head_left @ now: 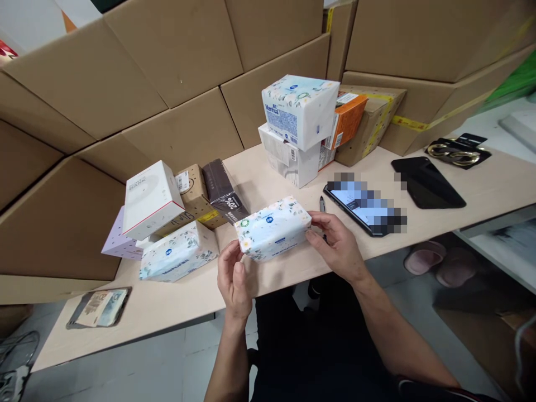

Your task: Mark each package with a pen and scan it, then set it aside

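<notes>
I hold a floral-printed tissue pack between both hands just above the front edge of the pale table. My left hand grips its left end with fingers closed round it. My right hand clasps the right end. A second matching tissue pack lies on the table to the left. Behind it sit a white box, a brown cardboard box and a dark brown box.
Two stacked tissue bundles and an orange box stand at the back. A phone with a lit screen and a black phone lie at right, a pen beside them. Cardboard cartons wall the rear. A card case lies front left.
</notes>
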A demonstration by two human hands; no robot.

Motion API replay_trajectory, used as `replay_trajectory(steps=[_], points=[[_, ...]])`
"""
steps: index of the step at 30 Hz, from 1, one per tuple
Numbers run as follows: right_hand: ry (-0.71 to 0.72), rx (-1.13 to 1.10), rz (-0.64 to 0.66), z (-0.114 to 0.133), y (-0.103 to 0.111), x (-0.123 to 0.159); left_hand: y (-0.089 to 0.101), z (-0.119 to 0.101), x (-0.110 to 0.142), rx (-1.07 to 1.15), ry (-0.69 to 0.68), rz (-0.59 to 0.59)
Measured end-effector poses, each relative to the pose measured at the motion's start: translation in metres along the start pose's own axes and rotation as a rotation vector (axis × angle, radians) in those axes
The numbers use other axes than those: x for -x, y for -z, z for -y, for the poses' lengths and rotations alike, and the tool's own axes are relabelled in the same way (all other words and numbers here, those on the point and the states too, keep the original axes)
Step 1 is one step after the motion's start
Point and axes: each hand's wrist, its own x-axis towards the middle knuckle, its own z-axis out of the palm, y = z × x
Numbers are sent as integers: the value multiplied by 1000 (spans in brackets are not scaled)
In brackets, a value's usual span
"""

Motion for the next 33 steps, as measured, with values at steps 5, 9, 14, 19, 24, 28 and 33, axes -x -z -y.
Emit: replay_trajectory(steps=[5,9,14,19,24,28,33], points=[[-2,24,18,-1,1,1,1,1,-2,-30,-19,17],[14,21,29,-1,2,1,3,2,-3,10,-10,35],[38,3,8,0,1,1,5,3,-2,40,-20,78],[5,46,-6,1,0,1,4,4,-1,24,17,75],[13,51,7,1,0,1,4,7,-1,-67,-35,91],[5,50,4,2,0,1,7,7,-3,-213,-102,165],[-12,51,-1,3,0,1,7,5,-5,-282,-148,155]])
